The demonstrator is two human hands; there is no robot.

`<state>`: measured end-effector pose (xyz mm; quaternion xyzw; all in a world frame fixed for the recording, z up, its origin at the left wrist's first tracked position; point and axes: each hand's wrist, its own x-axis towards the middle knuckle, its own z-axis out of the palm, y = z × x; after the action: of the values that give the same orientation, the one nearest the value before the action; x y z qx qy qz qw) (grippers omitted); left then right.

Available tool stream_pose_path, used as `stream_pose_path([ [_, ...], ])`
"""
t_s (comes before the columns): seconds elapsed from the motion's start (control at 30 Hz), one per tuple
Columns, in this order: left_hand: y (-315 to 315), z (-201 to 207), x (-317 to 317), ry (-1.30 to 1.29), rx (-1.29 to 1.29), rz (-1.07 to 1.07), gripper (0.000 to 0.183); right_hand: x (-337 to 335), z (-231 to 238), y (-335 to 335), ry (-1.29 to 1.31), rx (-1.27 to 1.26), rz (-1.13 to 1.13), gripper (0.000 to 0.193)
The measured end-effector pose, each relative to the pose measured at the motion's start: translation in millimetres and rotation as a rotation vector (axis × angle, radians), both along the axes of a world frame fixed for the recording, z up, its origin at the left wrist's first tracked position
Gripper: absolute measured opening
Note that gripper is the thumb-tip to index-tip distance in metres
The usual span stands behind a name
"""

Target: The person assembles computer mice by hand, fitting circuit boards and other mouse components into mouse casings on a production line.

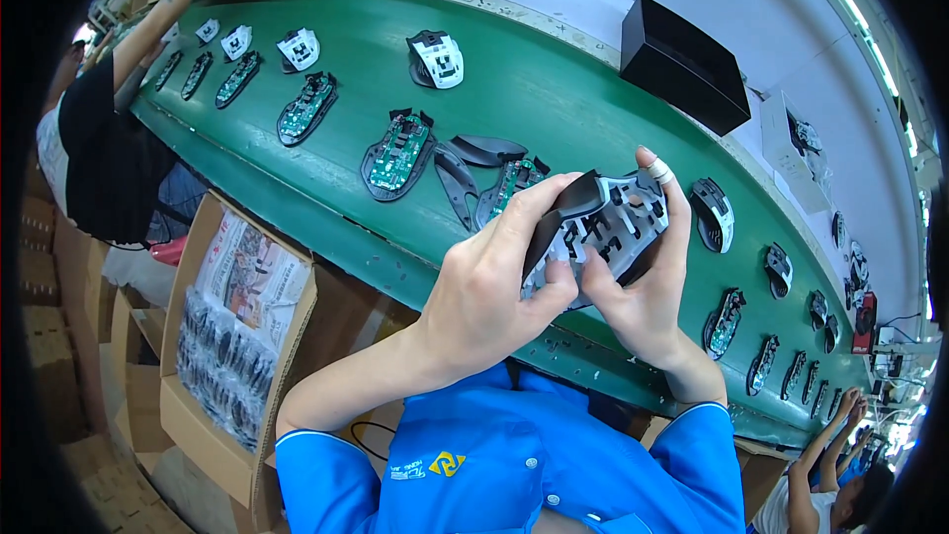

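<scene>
Above the green belt, both my hands hold a computer mouse top shell (615, 229), its pale inner side with black plastic parts facing me. My left hand (484, 272) grips the shell's left edge, thumb on the inner face. Around the right edge closes my right hand (647, 302), its thumb also inside; one fingertip wears a whitish wrap. Just beyond my left hand lies a mouse base with a green circuit board (514, 183), partly hidden by that hand. Black curved side pieces (484, 150) lie next to it.
Another mouse base (397, 158) and a white-and-black top shell (436, 59) lie on the green conveyor belt (361, 79), with several more both ways. A black box (682, 64) stands on the far ledge. An open carton (232, 336) holds plastic-wrapped parts. Other people work at both ends.
</scene>
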<state>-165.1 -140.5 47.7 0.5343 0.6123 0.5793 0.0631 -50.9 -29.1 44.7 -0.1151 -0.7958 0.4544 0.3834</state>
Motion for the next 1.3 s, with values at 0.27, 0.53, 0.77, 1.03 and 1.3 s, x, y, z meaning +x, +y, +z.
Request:
stream_pose_path([
  [0.27, 2, -4, 2, -0.009, 0.048, -0.028, 0.055, 3, -3, 1, -0.024, 0.052, 0.039, 0.076],
  [0.53, 0, 0, -9, -0.007, -0.027, -0.052, 0.064, -1, 13, 6, -0.086, 0.037, 0.034, 0.069],
  [0.77, 1, 40, -112, 0.105, -0.232, 0.366, 0.057, -37, 0, 155, -0.43, 0.699, -0.443, 0.045],
  [1.03, 99, -31, -194, 0.468, -0.907, 0.609, 0.093, -73, -53, 164, -0.7, 1.095, -0.331, 0.047],
  [1.3, 166, -67, -216, 0.559, -0.677, 0.626, 0.096, -113, -12, 105, -0.656, 0.701, 0.248, 0.036],
])
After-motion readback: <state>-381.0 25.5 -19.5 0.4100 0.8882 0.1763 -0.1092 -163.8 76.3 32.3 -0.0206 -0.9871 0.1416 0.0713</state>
